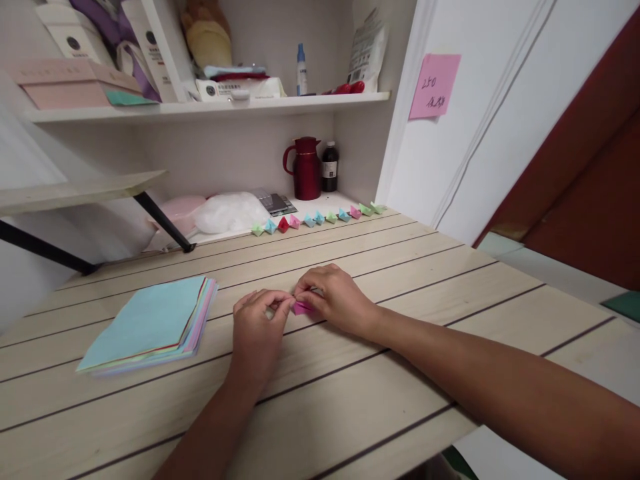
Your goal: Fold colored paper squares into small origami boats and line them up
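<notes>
Between my two hands is a small folded piece of pink paper (302, 309), held low over the striped wooden tabletop (320, 393). My left hand (263, 327) pinches its left end with thumb and forefinger. From the right, my right hand (336, 299) closes over the paper, its fingertips meeting those of the left. Most of the paper is hidden by the fingers, so its folded shape cannot be made out. Left of my left hand lies a stack of coloured paper sheets (150, 320), light blue on top.
Along the table's back edge runs a row of several small folded paper figures (319, 218). Behind it stand a red jug (307, 170) and a dark bottle (330, 167). A small raised shelf (80, 191) on black legs is at the left. A pink note (435, 87) hangs at right.
</notes>
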A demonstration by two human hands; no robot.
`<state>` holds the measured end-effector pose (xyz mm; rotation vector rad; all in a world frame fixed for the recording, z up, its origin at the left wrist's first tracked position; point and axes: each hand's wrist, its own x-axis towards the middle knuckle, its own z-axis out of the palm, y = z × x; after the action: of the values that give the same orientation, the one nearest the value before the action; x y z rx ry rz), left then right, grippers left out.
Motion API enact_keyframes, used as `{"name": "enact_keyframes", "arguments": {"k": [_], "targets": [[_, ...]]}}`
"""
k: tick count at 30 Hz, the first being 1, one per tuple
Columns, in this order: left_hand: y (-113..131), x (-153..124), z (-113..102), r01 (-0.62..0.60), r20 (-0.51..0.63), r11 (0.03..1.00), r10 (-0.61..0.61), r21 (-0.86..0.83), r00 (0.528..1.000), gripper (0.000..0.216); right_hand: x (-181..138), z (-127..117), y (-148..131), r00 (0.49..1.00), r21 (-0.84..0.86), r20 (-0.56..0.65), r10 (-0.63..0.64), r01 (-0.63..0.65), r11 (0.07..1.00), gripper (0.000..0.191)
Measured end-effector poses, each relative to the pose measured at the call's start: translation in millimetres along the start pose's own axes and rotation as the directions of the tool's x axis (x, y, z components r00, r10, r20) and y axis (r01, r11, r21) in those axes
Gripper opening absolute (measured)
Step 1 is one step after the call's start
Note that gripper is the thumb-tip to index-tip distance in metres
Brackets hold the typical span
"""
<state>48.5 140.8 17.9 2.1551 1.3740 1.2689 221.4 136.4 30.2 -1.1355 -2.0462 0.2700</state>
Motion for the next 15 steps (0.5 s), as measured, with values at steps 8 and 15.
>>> {"name": "enact_keyframes", "arguments": {"k": [8, 15], "targets": [[-6, 2, -1, 0.167, -0.013, 0.979, -0.169, -0.116, 0.986, 0.019, 3, 4, 5, 0.961, 0.314, 0.060, 0.268, -0.273, 0.909, 0.013], [-13, 4, 6, 0.179, 0.049, 0.984, -0.179, -0.006, 0.983, 0.020, 4, -1, 14, 0.942, 0.348, 0.123, 0.314, -0.337, 0.875, 0.013]]}}
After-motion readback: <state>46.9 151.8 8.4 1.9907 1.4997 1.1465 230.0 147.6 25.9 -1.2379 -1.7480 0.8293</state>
